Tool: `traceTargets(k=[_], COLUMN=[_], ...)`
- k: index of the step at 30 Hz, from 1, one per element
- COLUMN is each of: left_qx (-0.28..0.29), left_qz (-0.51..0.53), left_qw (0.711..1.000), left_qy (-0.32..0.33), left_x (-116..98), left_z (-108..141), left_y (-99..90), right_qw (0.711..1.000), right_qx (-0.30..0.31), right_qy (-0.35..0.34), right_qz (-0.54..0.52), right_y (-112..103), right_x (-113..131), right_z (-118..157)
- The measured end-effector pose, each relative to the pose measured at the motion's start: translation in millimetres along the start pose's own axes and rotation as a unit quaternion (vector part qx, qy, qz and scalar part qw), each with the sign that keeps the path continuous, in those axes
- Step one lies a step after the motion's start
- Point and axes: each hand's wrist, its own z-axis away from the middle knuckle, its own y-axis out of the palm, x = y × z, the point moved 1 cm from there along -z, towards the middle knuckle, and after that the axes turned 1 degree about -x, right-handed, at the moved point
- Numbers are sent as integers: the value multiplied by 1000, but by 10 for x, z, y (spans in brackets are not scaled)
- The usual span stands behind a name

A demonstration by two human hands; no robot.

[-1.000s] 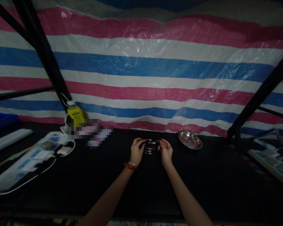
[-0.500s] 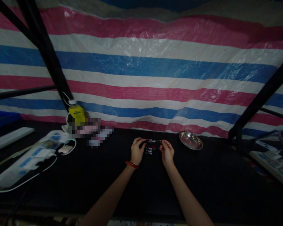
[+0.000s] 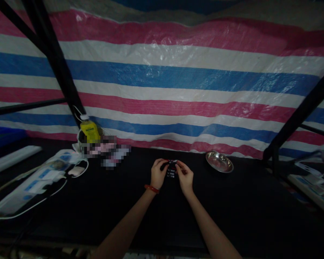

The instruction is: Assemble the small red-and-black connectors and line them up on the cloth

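Observation:
My left hand, with a reddish-brown bangle on its wrist, is closed on the left end of a small dark cylinder. This piece has silvery marks and a red tip, and looks like a battery. The fingers of my right hand pinch at its right end; anything smaller between them is hidden. Just below, between the hands, several similar small cylinders lie in a row on the black tabletop.
A shiny round metal dish lies to the right. On the left are a white power strip with plugs and cables, and a yellow bottle. Black frame posts stand before a striped sheet.
My right hand has moved left, closing the gap to my left hand and meeting the right end of the cylinder. My left hand has barely moved.

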Motion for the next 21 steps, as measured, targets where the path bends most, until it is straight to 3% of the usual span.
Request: traceTargets(k=[8, 13, 17, 21], left_qx=[21, 31, 39, 54], left_qz=[-54, -86, -126, -161], left_qw=[998, 996, 990, 983], left_qy=[-3, -16, -41, -68], left_x=[-20, -10, 40, 88], left_z=[-5, -11, -16, -28], left_y=[-15, -35, -42, -56], right_qw=[978, 974, 951, 933], right_qx=[85, 88, 104, 92], right_qy=[-138, -144, -154, -121], right_qz=[133, 154, 246, 327], right_y=[0, -22, -59, -107], right_x=[140, 171, 63, -53], right_z=[70, 49, 14, -18])
